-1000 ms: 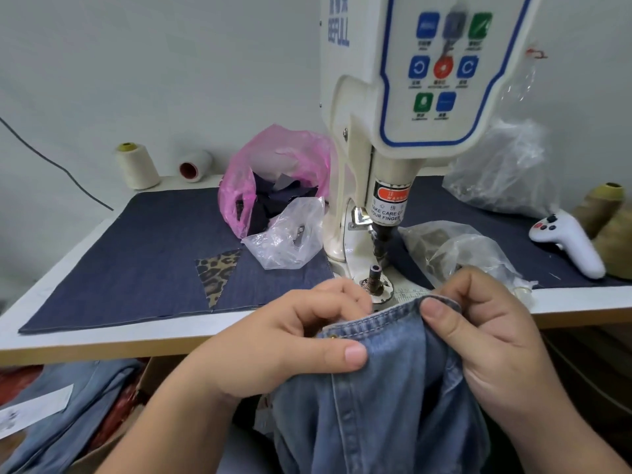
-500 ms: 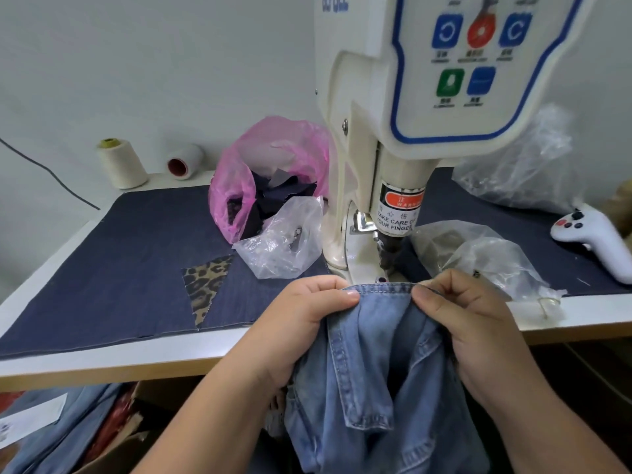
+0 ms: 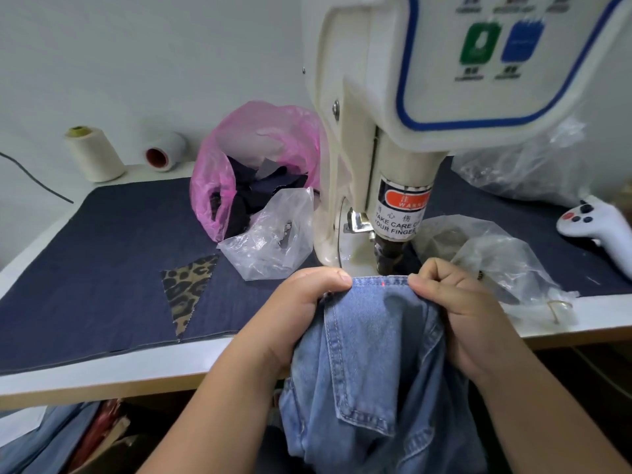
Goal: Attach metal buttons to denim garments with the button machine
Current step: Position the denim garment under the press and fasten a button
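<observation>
A light blue denim garment (image 3: 372, 354) hangs over the table's front edge, its top hem stretched flat under the cream button machine (image 3: 372, 148). My left hand (image 3: 304, 302) pinches the hem at its left end. My right hand (image 3: 451, 302) pinches it at the right end. A red laser dot (image 3: 382, 284) shows on the hem between my hands, just in front of the machine's dark punch (image 3: 390, 254). The lower die is hidden under the denim.
A dark denim mat (image 3: 102, 254) with a leopard-print patch covers the table. Behind it stand a pink bag (image 3: 246, 159) of scraps, clear plastic bags (image 3: 270, 241), two thread cones (image 3: 95, 155) and a white controller (image 3: 602, 227). More denim lies under the table at the left.
My hands have carried the denim hem forward and up over the lower die, under the punch. The view has moved closer to the machine. The laser dot now lands on the hem.
</observation>
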The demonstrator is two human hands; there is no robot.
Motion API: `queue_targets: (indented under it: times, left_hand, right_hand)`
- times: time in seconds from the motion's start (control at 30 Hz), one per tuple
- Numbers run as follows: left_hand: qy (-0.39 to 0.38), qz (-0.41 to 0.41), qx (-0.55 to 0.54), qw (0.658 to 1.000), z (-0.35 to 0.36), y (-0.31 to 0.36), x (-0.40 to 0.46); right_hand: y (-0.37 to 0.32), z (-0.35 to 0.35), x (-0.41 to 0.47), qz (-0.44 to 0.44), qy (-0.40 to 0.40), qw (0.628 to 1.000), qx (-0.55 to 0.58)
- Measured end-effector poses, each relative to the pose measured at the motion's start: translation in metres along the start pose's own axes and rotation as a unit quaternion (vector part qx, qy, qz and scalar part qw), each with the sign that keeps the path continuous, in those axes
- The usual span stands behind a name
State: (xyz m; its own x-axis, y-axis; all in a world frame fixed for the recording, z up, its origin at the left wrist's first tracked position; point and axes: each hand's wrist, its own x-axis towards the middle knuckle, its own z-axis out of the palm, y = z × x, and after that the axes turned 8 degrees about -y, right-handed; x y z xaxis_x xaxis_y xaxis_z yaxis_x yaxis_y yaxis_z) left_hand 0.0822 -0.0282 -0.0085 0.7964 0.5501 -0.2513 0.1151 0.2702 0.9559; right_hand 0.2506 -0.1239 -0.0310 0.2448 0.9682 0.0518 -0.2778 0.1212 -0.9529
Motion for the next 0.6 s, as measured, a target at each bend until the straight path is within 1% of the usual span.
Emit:
queue_targets:
  times: [0.03,0.07,0.13,0.2,0.43,0.6]
  left_hand:
    - [0.018,0.020,-0.036,0.999,0.003,0.000,-0.003]
    - [0.000,0.038,-0.059,0.998,-0.001,-0.004,-0.003]
    - [-0.012,0.055,-0.052,0.997,-0.007,-0.011,-0.003]
    - [-0.009,0.068,-0.033,0.997,-0.009,-0.011,-0.002]
    - [0.009,0.082,-0.024,0.996,-0.006,-0.013,-0.005]
    - [0.010,0.077,-0.032,0.996,-0.005,-0.013,-0.004]
  right_hand:
    - [0.002,-0.001,0.001,0.001,-0.004,1.000,0.009]
    - [0.003,-0.002,0.001,0.002,-0.009,1.000,0.017]
    - [0.003,-0.004,0.002,0.002,-0.020,0.999,0.036]
    - [0.003,-0.005,0.002,0.004,-0.025,0.998,0.056]
    - [0.003,-0.007,0.003,-0.009,-0.056,0.995,0.076]
    - [0.001,-0.006,0.000,-0.013,-0.058,0.995,0.078]
